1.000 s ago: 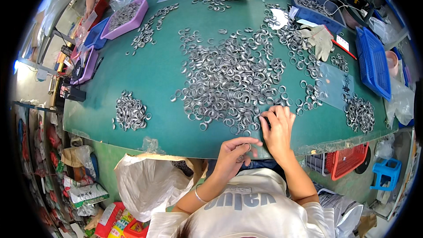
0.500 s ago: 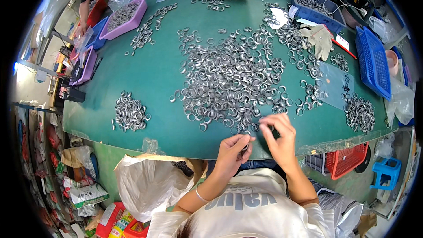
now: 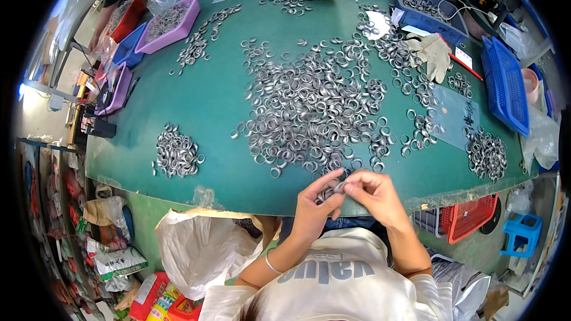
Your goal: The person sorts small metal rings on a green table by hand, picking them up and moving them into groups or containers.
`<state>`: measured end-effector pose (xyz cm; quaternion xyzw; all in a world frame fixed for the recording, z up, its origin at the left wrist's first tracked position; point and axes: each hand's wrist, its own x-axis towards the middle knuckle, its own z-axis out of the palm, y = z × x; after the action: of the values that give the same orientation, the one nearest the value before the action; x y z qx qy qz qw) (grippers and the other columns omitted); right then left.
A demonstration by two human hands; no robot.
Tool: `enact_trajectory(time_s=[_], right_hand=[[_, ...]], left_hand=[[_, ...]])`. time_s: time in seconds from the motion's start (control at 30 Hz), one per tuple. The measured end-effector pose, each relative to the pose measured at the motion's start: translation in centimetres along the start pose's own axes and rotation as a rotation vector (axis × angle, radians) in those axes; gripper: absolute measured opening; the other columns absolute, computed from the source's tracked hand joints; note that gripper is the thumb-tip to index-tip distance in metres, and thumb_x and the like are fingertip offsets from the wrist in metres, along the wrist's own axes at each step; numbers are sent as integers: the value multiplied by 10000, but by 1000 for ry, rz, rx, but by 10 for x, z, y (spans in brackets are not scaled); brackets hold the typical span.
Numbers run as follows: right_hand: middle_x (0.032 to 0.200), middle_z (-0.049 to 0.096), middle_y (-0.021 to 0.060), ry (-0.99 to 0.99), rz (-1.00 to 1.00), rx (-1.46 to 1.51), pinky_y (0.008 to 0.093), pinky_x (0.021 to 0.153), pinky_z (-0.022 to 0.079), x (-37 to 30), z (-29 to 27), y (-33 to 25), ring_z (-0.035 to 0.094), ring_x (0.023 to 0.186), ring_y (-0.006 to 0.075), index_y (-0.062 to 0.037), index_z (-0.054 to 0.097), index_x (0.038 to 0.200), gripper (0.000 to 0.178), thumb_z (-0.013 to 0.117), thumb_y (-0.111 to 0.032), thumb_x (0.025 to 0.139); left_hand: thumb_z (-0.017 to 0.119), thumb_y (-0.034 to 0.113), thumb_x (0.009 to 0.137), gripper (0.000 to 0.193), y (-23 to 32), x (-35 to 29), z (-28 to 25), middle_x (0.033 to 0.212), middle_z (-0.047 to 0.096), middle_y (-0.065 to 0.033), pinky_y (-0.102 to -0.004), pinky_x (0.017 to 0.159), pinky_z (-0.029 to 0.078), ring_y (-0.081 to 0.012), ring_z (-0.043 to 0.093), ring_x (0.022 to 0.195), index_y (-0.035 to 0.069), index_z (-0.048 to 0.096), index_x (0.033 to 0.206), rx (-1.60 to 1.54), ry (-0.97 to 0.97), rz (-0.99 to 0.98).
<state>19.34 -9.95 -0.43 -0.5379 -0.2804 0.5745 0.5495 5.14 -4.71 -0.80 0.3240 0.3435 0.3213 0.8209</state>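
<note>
My left hand (image 3: 315,205) is curled around a few grey metal rings (image 3: 325,195) near the table's front edge. Fingertips of my right hand (image 3: 373,193) pinch a ring (image 3: 339,187) at the left hand's fingers; part of it is covered. Just beyond both hands spreads a large heap of loose metal rings (image 3: 309,101) on the green table (image 3: 226,142). A smaller ring pile (image 3: 177,153) lies to the left, and another ring pile (image 3: 486,154) sits at the right.
At the right stand blue baskets (image 3: 502,89), with a glove (image 3: 429,54) and a red pen (image 3: 466,66) nearby. Pink bin (image 3: 189,15) holds more parts at the far left, beside another person's arm (image 3: 102,24). A lined sack (image 3: 196,249) gapes below the front edge.
My right hand has come down and left from the heap's edge to meet my left hand, and now pinches a ring there. The left hand's fingers have opened out somewhat around its rings.
</note>
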Motion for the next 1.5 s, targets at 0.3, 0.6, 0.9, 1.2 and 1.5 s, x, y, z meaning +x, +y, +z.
enact_trajectory(time_s=[0.3,0.6,0.9,1.2,1.5], right_hand=[[850,544,90,470,-657,-1042,361,721,410,32,-3,-2,507,823,280,-23,628,842,161,679,-34,689],[830,589,14,217,-158,-154,220,722,386,15,-1,6,501,734,79,-5,609,879,81,600,-76,842],[871,587,101,159,-469,-649,317,764,422,0,9,-9,543,799,257,-12,613,826,81,648,-31,755],[755,575,84,616,-673,-1267,341,703,347,55,-21,-14,486,738,243,-37,635,792,73,664,-63,730],[767,583,-19,280,-158,11,183,659,391,5,-3,4,510,713,50,0,625,868,99,590,-93,871]], left_hand=[[562,67,857,118,-1,3,-10,820,585,-92,-192,430,352,-105,501,594,-6,610,936,-115,-25,-124],[503,138,919,158,2,6,-15,847,548,-48,-150,408,268,-50,394,587,30,560,1019,-345,-63,-313],[488,210,938,241,-2,8,0,759,511,-19,-158,390,244,-42,363,525,4,564,1036,-61,-8,-162],[535,191,913,174,1,11,-6,794,551,-59,-164,364,257,-55,398,519,36,541,833,-266,14,-279],[531,163,913,261,-3,8,0,854,566,-77,-153,374,268,-69,423,559,-7,569,1106,-89,-7,-137]])
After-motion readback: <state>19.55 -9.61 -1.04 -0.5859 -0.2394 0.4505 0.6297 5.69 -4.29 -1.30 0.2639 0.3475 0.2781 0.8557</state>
